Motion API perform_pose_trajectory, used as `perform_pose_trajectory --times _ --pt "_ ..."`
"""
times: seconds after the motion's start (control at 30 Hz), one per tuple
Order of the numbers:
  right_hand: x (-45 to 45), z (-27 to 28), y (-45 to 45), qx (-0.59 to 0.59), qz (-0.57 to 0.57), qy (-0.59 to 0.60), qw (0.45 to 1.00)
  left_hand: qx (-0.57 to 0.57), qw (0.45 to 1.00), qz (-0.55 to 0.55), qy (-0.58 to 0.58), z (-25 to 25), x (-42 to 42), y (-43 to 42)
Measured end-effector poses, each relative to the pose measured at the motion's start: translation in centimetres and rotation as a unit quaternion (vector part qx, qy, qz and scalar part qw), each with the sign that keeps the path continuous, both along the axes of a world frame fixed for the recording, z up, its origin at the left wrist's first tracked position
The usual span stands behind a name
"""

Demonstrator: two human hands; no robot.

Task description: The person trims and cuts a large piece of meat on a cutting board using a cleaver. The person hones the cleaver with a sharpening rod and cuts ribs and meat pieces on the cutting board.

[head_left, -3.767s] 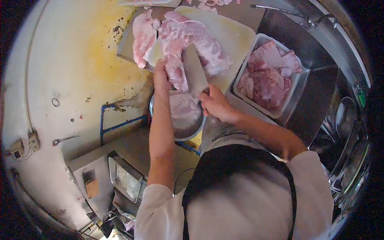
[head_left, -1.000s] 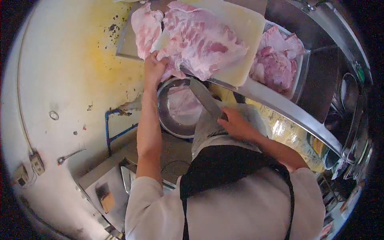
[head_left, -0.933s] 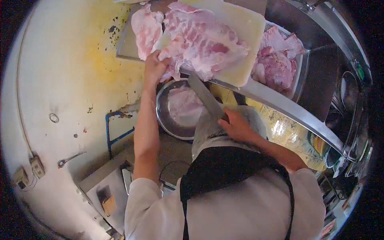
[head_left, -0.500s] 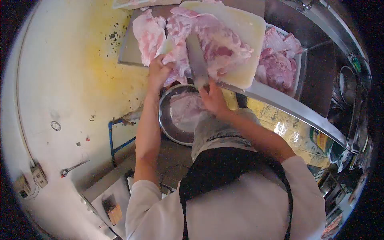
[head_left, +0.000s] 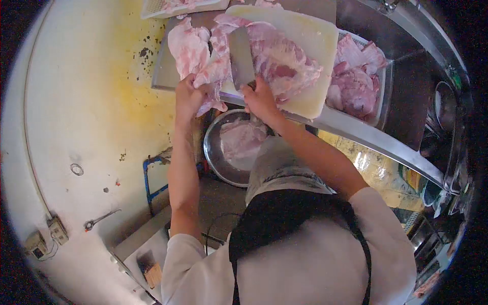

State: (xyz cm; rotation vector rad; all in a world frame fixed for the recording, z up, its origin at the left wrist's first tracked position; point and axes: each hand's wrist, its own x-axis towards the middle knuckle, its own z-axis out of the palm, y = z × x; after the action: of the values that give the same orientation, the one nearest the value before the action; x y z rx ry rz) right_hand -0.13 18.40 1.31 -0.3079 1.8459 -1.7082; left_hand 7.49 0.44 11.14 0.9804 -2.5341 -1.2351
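Head view, and here's the picture: the left hand [head_left: 190, 96] pinches the meat flap [head_left: 216, 70] at its near end, while the right hand [head_left: 261, 99] wraps the handle of a broad knife [head_left: 241, 57], blade lying between that flap and the meat slab [head_left: 287, 53] on the cutting board [head_left: 324, 44]. The flap's tip hangs past the board's edge, near the metal bowl [head_left: 210, 158]. For a clean slice, I'd say, hold the flap taut, draw long even strokes, left fingers well clear!
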Motion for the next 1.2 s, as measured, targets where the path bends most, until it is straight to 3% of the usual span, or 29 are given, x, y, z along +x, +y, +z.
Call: perform_pose_trajectory --times 0.1,0.17,0.23,0.3,0.43,0.5,0.6,0.67,0.7,0.77,0.8,0.87,0.93,1.0,1.03,1.07,1.13,1.17,1.2 --pt "2.8 -1.7 -0.3 0.005 -0.101 0.272 0.957 -0.012 0.999 0.031 -0.002 1.4 0.4 0.5" --pt "6.1 -1.4 2.2 -0.044 -0.109 0.311 0.943 -0.030 0.997 0.065 0.022 1.1 1.0 -0.6" --pt "7.2 -0.4 6.3 -0.031 0.007 0.111 0.993 -0.005 0.997 0.065 0.040 1.9 1.3 -1.9" --pt "5.9 3.6 9.2 0.088 0.157 -0.141 0.974 0.021 0.997 0.057 0.047 2.6 1.6 -2.3" --pt "6.1 -1.2 6.0 -0.001 0.010 0.097 0.995 -0.015 0.997 0.065 0.025 2.6 1.6 -1.8" --pt "3.0 -1.8 1.5 0.015 0.014 0.098 0.995 -0.030 0.997 0.056 0.050 0.9 2.2 -2.7" --pt "2.1 2.0 -0.3 0.088 0.091 0.049 0.991 -0.015 0.996 0.069 0.049 4.7 1.8 -0.6" --pt "3.4 1.3 0.8 0.050 0.149 0.035 0.987 -0.046 0.987 0.117 0.100 6.6 2.1 -2.0" --pt "5.2 0.2 2.4 -0.011 0.190 0.009 0.982 -0.077 0.982 0.120 0.121 7.9 2.2 -2.6" --pt "7.6 0.3 7.2 -0.037 0.224 0.103 0.968 -0.183 0.965 0.134 0.132 10.6 1.9 -4.1" --pt "8.1 0.9 8.9 0.007 0.229 0.067 0.971 -0.255 0.949 0.140 0.119 11.3 1.2 -5.3" --pt "8.3 2.5 11.8 0.080 0.222 0.011 0.972 -0.341 0.922 0.103 0.153 11.0 -0.7 -8.4" --pt "7.9 3.3 14.2 0.121 0.186 -0.008 0.975 -0.259 0.951 0.041 0.166 8.5 -3.0 -11.5" --pt "7.1 3.7 16.6 0.141 0.124 0.023 0.982 -0.381 0.921 -0.046 0.067 5.0 -5.0 -12.3" --pt "6.6 3.7 17.9 0.147 0.087 0.055 0.984 -0.528 0.842 -0.098 -0.044 3.6 -5.9 -10.9" --pt "5.9 3.8 19.1 0.151 0.051 0.087 0.983 -0.326 0.918 -0.154 0.164 3.9 -4.8 -5.0" --pt "3.8 4.0 21.6 0.147 0.065 0.054 0.986 -0.166 0.970 -0.149 0.097 -4.1 -3.9 0.3" --pt "2.9 4.3 22.5 0.144 0.069 0.037 0.986 -0.141 0.951 -0.250 0.117 -5.8 -3.3 4.2" --pt "2.5 5.1 23.1 0.137 0.073 0.012 0.988 -0.265 0.908 -0.286 0.153 -4.8 -2.8 9.1"
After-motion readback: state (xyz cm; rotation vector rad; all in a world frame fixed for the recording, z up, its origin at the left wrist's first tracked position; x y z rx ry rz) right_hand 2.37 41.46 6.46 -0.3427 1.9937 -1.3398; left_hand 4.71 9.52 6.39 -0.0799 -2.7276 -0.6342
